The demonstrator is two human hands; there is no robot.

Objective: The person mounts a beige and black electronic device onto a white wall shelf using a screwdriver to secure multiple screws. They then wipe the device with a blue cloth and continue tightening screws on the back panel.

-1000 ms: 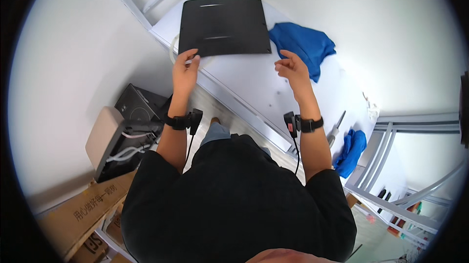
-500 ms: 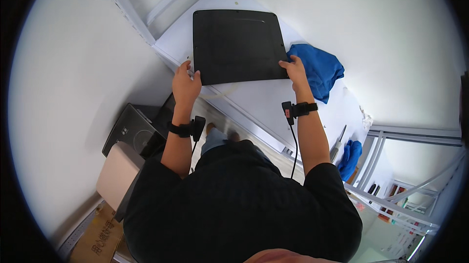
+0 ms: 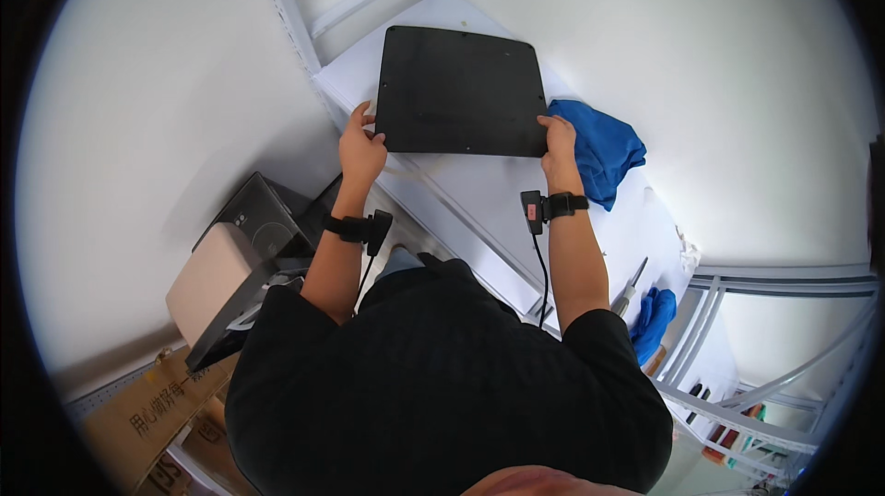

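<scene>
A flat black panel (image 3: 461, 95) with rounded corners and small holes along its rim is held between my two hands over the white table (image 3: 461, 184). My left hand (image 3: 362, 147) grips its near left corner, thumb on the edge and fingers at the side. On the near right corner, my right hand (image 3: 560, 138) has its thumb on top, with the other fingers mostly hidden beneath. Whether the panel's far edge touches the table, I cannot tell. A crumpled blue cloth (image 3: 599, 150) lies right beside my right hand.
On the table's right part lie a screwdriver-like tool (image 3: 629, 291) and a second blue cloth (image 3: 654, 323). Black equipment (image 3: 267, 224), a pale pink box-shaped thing (image 3: 217, 279) and cardboard boxes (image 3: 157, 413) are at the left. White walls and a metal frame (image 3: 318, 21) border the table.
The panel looks shallower, its surface tilted differently, and sits slightly further right in view. Both hands have closed more firmly on its near corners. The whole view has shifted a little.
</scene>
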